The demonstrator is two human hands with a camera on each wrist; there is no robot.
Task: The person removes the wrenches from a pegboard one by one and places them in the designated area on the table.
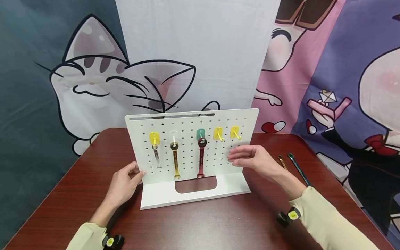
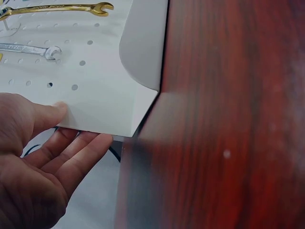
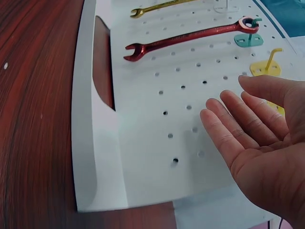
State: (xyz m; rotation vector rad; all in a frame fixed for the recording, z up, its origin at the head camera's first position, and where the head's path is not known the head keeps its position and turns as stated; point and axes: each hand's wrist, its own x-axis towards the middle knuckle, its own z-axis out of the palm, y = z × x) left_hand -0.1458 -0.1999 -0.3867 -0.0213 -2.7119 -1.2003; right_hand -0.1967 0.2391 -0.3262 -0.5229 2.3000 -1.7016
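A white pegboard (image 1: pixel 190 170) stands upright on the table, with a flat base in front. My left hand (image 1: pixel 125 182) grips its left edge; in the left wrist view the thumb (image 2: pixel 50 114) lies on the front face and the fingers go behind. My right hand (image 1: pixel 257 161) hovers by the board's right side, fingers extended and the palm holding nothing. From hooks on the board hang a small silver wrench (image 1: pixel 157 159), a gold wrench (image 1: pixel 176 163) and a red wrench (image 1: pixel 201 159). Two yellow hooks (image 1: pixel 217 134) jut out right of the red wrench, near my right hand.
On the table (image 1: pixel 193 225), right of the board and partly behind my right forearm, lie another gold wrench (image 1: pixel 282 161) and a dark teal wrench (image 1: pixel 299 169). A cloth backdrop with cartoon figures (image 1: pixel 90 83) hangs behind the table.
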